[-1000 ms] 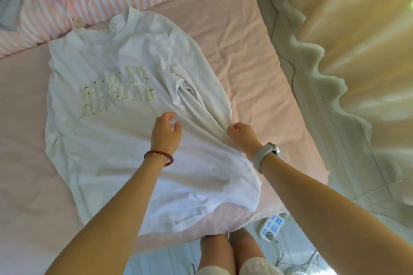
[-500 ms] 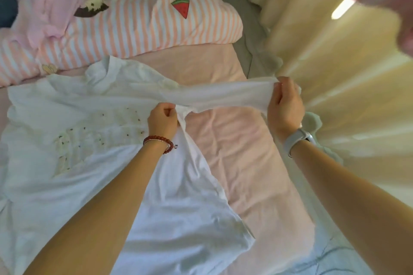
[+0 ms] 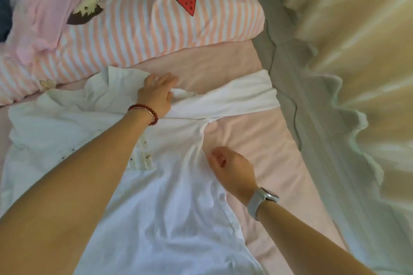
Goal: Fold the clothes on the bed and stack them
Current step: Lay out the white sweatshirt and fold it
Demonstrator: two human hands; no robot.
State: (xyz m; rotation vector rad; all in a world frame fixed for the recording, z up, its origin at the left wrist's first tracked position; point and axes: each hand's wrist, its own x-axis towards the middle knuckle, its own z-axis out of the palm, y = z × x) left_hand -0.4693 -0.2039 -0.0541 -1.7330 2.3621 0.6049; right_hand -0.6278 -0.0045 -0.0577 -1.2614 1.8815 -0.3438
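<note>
A white T-shirt (image 3: 169, 207) with pale lettering lies face up on the pink bed sheet (image 3: 263, 145). Its right sleeve (image 3: 245, 96) is spread flat toward the bed's edge. My left hand (image 3: 156, 94), with a red bead bracelet, rests flat on the shirt's shoulder beside the collar, fingers straight and spread. My right hand (image 3: 232, 167), with a grey watch, sits at the shirt's side seam just below the armpit, fingers curled onto the fabric edge. My left forearm hides part of the lettering.
A pink-and-white striped duvet (image 3: 145, 29) with a watermelon print lies bunched at the head of the bed, with a pink garment (image 3: 51, 6) on it. The grey bed edge (image 3: 281, 56) and a cream curtain (image 3: 357, 73) run along the right.
My right hand let go of the stretched sleeve, which now lies flat, and came down to the side seam. My left hand opened and moved up onto the shoulder.
</note>
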